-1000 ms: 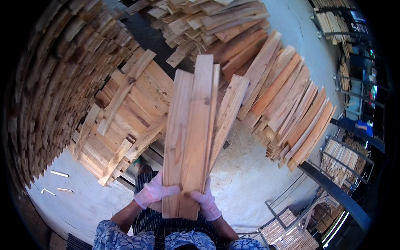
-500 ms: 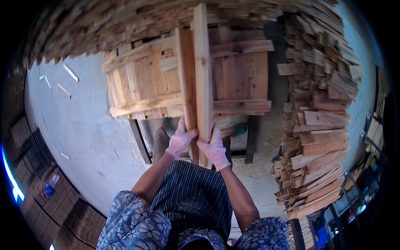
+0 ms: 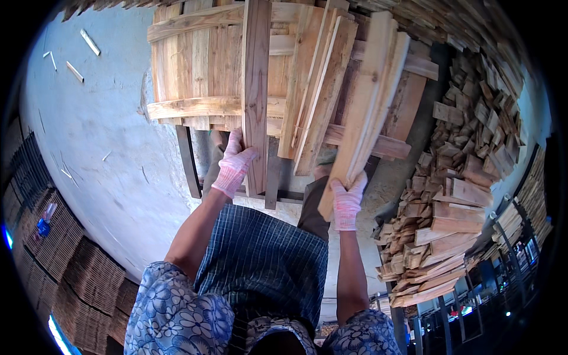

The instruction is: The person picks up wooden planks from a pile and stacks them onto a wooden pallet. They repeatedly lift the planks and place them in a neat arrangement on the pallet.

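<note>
My left hand (image 3: 235,164), in a white and pinkish knit glove, is closed on the near end of a long wooden board (image 3: 256,89). That board points away from me across a slatted wooden panel (image 3: 195,68) with crosswise battens. My right hand (image 3: 349,204), gloved alike, grips the near end of wooden planks (image 3: 362,100) lying side by side, tilted to the right; their exact number cannot be made out. Between my hands, several loose boards (image 3: 325,92) rest on the panel at a slant, their near ends overhanging its edge.
A dark-legged stand (image 3: 188,160) supports the panel. On the right rises a long heap of stacked wood offcuts (image 3: 455,207). Thin wood scraps (image 3: 75,71) lie on the grey floor at left. Brown slatted stacks (image 3: 86,266) stand at lower left, and more wood is piled at the far side.
My hands have moved apart, the right one outward with its planks, the left one slightly leftward with its board. Several loose boards now show on the panel between them. The view has shifted.
</note>
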The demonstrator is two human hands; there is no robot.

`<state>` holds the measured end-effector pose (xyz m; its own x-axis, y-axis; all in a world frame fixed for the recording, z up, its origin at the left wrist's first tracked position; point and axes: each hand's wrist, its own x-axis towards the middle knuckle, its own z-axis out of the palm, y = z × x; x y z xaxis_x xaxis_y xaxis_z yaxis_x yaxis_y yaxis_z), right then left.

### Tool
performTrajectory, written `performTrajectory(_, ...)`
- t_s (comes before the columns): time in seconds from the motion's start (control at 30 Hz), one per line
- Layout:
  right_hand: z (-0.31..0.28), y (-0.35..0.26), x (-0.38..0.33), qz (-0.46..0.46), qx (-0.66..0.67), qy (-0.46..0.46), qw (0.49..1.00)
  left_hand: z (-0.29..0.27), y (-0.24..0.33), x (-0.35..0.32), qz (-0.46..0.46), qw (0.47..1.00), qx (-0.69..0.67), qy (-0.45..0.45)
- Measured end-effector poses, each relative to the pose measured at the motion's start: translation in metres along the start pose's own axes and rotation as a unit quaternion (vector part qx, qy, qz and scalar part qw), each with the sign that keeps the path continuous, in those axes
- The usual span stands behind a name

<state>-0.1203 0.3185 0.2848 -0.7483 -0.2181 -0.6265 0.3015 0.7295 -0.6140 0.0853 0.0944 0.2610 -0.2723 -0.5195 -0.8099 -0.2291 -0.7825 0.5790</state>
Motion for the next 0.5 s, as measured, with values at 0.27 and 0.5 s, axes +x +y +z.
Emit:
performTrajectory(0.27,0.014,0.008,0.101,-0.109,-0.525,-0.109,0.837,0.095,-0.002,0.022,0.101,0.986,0.127,-0.027)
performTrajectory(0.5,0.0,-0.034,0.183,-0.168,-0.288,-0.044,0.942,0.189,0.005,0.087,0.107,0.804,0.58,0.075)
